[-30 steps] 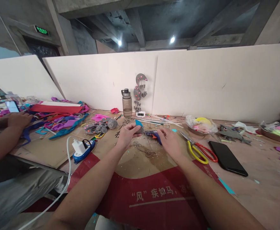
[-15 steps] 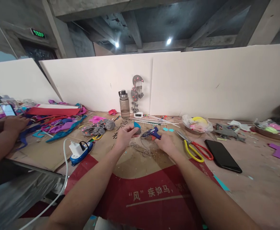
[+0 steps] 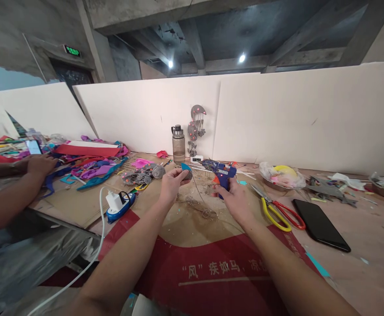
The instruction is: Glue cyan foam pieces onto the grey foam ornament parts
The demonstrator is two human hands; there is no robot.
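Observation:
Between the thumb and fingers of my left hand (image 3: pixel 171 186) is a small blue and grey felt piece (image 3: pixel 186 168). A grey cord (image 3: pixel 197 189) trails from it to a loose tangle (image 3: pixel 205 213) on the brown paper. My right hand (image 3: pixel 233 196) is wrapped around the handle of a blue glue gun (image 3: pixel 224 172), raised above the table with its nozzle towards the left. The nozzle is apart from the felt piece. Right of that hand lie scissors (image 3: pixel 279 210) with one yellow and one red handle.
A black phone (image 3: pixel 320 224) lies at the right. Behind stand a water bottle (image 3: pixel 179 145) and a grey hanging ornament (image 3: pixel 197 127). A blue power strip (image 3: pixel 121 208), felt scraps (image 3: pixel 96 169) and another person's hand (image 3: pixel 40 166) are at the left.
My right hand has lifted the glue gun off the table and turned it upright. My left hand still pinches the felt piece. The view has shifted slightly to the left.

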